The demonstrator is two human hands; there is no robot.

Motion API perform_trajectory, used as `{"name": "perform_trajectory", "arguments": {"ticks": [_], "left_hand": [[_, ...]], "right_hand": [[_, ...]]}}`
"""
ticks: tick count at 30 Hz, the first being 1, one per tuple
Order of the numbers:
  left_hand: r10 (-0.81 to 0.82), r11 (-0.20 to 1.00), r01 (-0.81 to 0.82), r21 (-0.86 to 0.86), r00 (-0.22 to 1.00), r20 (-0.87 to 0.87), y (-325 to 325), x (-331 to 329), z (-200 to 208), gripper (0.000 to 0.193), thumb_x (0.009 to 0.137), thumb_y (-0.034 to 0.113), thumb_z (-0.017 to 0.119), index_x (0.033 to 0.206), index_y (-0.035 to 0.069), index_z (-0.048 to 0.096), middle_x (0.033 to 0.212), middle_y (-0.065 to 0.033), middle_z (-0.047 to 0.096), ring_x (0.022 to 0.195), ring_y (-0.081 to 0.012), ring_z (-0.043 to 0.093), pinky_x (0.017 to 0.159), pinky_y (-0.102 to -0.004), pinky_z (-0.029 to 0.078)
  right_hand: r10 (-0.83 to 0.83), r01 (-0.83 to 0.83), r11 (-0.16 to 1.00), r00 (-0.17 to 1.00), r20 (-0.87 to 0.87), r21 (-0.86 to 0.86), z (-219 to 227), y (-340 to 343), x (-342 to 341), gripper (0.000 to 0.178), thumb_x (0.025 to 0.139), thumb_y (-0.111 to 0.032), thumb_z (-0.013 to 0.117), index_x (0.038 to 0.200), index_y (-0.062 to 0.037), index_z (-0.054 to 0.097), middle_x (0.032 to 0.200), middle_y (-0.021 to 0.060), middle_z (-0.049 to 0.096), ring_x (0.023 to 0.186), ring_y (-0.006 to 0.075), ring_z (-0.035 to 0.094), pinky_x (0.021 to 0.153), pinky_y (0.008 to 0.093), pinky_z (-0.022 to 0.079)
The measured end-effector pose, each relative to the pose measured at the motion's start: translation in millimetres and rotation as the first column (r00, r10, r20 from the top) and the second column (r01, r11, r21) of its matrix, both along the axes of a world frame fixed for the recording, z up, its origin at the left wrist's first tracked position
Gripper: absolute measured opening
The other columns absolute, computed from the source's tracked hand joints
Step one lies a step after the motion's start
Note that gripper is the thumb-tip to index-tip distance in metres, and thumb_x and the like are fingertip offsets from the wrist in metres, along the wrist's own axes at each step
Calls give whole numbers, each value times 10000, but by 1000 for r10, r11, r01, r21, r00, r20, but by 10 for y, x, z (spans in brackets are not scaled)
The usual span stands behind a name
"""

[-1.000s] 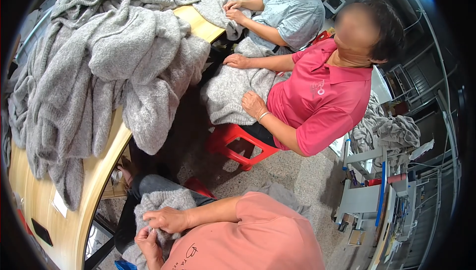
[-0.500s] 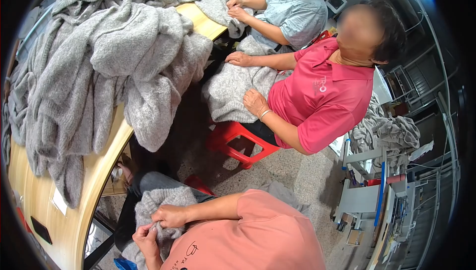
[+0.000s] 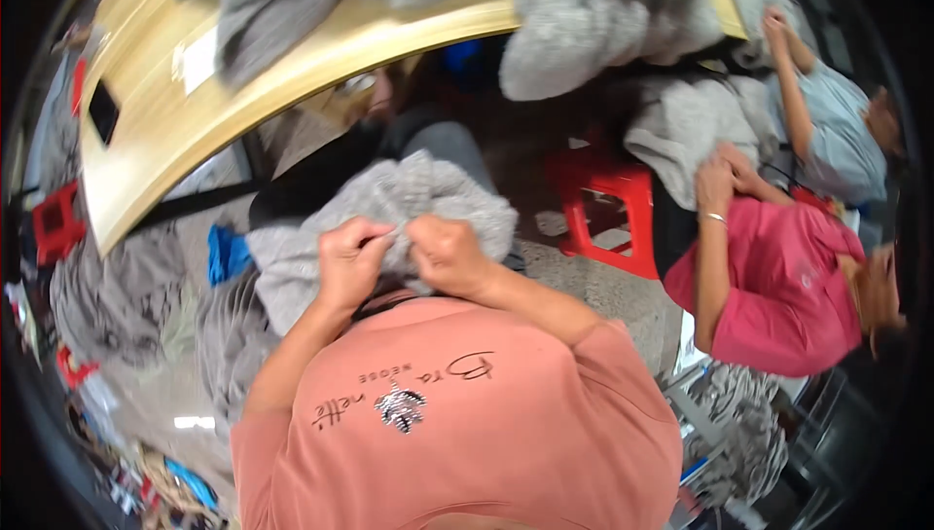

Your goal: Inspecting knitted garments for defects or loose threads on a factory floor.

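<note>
A grey knit sweater (image 3: 418, 189) lies bunched across my lap. My left hand (image 3: 350, 259) is closed on it, with thumb and forefinger pinched together at the near edge of the knit. Just to the right, my right hand (image 3: 449, 255) is a loose fist on the same sweater, knuckles up. A small gap of knit shows between the two hands. Whether a needle or thread is between the fingertips is too small to make out.
Ahead curves a wooden table (image 3: 302, 82) bearing a grey sweater pile (image 3: 603, 14) and a dark phone (image 3: 104, 112). A red stool (image 3: 623, 223) and a co-worker in pink (image 3: 769, 287) are at right, another person (image 3: 842, 131) beyond. Grey garments (image 3: 122, 287) lie at left.
My view has swung left and down, so the table and co-workers appear higher and further right. My hands have stayed on the sweater and are slightly further apart.
</note>
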State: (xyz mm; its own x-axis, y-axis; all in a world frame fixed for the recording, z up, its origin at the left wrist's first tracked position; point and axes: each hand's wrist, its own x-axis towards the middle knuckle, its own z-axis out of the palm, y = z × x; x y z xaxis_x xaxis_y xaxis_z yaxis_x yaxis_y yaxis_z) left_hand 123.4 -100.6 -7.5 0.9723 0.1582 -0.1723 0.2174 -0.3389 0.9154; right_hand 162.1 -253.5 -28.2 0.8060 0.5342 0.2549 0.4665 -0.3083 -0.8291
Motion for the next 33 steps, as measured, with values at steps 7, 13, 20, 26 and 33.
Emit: {"name": "perform_trajectory", "arguments": {"ticks": [7, 13, 20, 26, 33], "left_hand": [[123, 992, -116, -44, 967, 223, -14, -118, -42, 111, 674, -90, 589, 723, 9, 586, 684, -74, 604, 598, -115, 560, 534, -223, 436], [182, 983, -167, -76, 940, 289, -85, -128, 1, 105, 694, -94, 593, 735, 0, 568, 683, -72, 593, 587, -97, 530, 520, -207, 418], [170, 985, -158, -62, 922, 347, -53, -111, 4, 107, 706, -94, 602, 741, -7, 549, 671, -62, 580, 567, -71, 481, 500, -194, 389], [153, 985, -172, 9, 902, 404, -51, -51, 69, 117, 700, -99, 606, 742, -7, 547, 671, -77, 581, 563, -92, 504, 496, -204, 400], [113, 968, -213, 131, 840, 530, -94, -29, 139, 141, 674, -96, 623, 733, 7, 547, 653, -103, 578, 541, -133, 542, 469, -223, 417]], "right_hand": [[-7, 6, 1000, 1000, 24, 24, 76, 138, -26, 109, 588, 48, 508, 674, -14, 485, 578, 114, 456, 491, 274, 490, 431, 347, 386], [-56, 55, 995, 998, 13, 88, 65, 166, 15, 88, 606, 26, 517, 663, -29, 478, 592, 113, 475, 510, 281, 510, 439, 352, 405], [64, -56, 989, 997, -50, 140, 136, 144, 73, 115, 583, 35, 528, 670, -24, 481, 594, 107, 467, 493, 275, 488, 432, 347, 393], [-24, 12, 996, 991, 133, 86, 154, 192, 68, 132, 554, 32, 539, 642, -31, 463, 556, 94, 416, 467, 257, 467, 411, 340, 379], [-47, 13, 992, 962, 268, 129, 132, 254, 152, 156, 524, 58, 499, 668, -2, 503, 543, 87, 432, 446, 238, 463, 400, 316, 374]]}}
